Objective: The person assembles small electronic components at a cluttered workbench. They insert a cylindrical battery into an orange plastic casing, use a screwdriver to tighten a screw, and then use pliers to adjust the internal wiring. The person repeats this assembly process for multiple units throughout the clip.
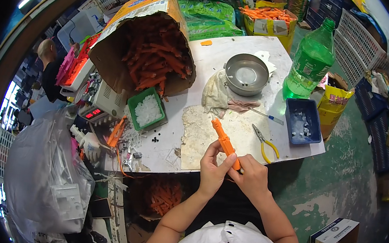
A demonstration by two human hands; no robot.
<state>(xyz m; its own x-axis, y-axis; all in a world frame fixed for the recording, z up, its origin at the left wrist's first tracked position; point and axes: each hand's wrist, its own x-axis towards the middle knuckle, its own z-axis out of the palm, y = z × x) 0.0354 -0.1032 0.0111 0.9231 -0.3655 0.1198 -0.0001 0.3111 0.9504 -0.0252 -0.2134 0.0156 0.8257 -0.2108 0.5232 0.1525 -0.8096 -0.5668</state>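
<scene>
Above the near edge of the table, my left hand [214, 167] is closed round a long orange plastic part [223, 138], whose narrow stepped end points away from me. My right hand [251, 173] grips the lower end of this same part, its fingers pinched there. Just right of it lie yellow-handled pliers [263, 140], jaws pointing away. A stained cardboard sheet [195, 138] covers the tabletop beneath the hands. Beyond the part's tip are a crumpled cloth [215, 93] and a steel bowl [246, 75] with a few small dark bits in it.
A large carton [186, 81] of orange parts lies tipped at left, by a green tray [161, 117] of clear pieces. At right stand a tall green bottle [306, 59] and a blue bin [313, 128]. Another person [48, 60] is at far left. A grey plastic bag [45, 168] bulges nearby.
</scene>
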